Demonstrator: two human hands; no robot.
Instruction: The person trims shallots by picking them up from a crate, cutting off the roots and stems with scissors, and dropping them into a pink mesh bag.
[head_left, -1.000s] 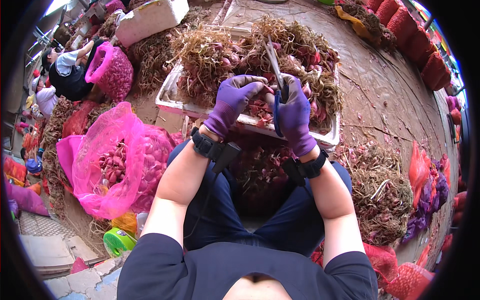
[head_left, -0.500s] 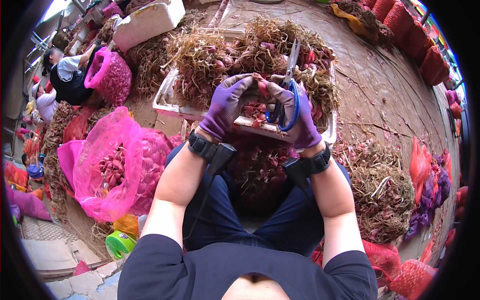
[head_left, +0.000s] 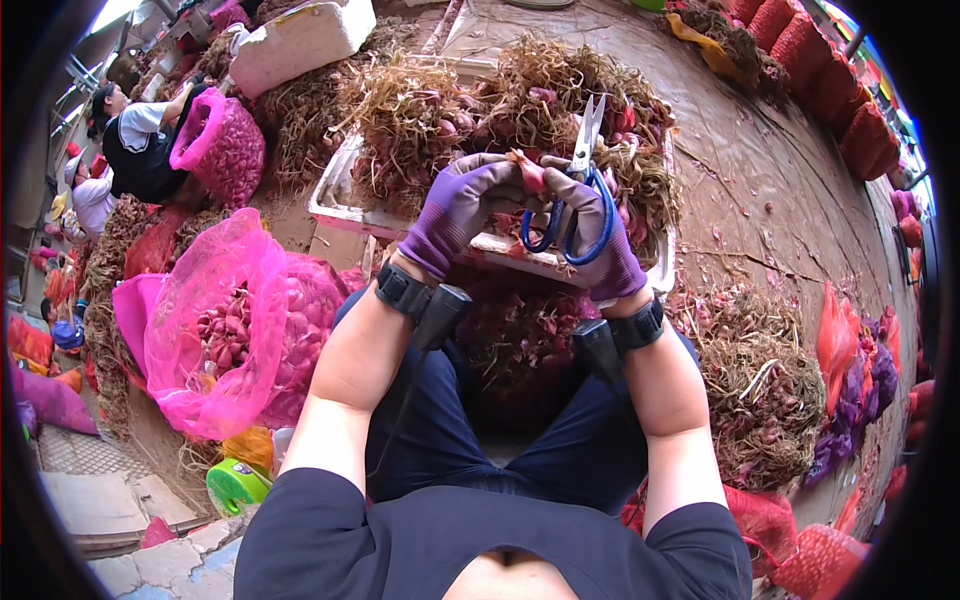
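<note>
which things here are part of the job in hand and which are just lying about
Seemingly in the job:
left hand, pinching a bulb
right hand, holding scissors
tray with bunches
nearer pink bag, probably

Seemingly lying about:
white box
green plastic thing
yellow cloth
red sacks

The left forearm (head_left: 350, 345) and right forearm (head_left: 665, 390) extend forward, converging. The left hand (head_left: 457, 208) and right hand (head_left: 590, 214) face each other, fingers (head_left: 490, 170) curled inward.
</note>
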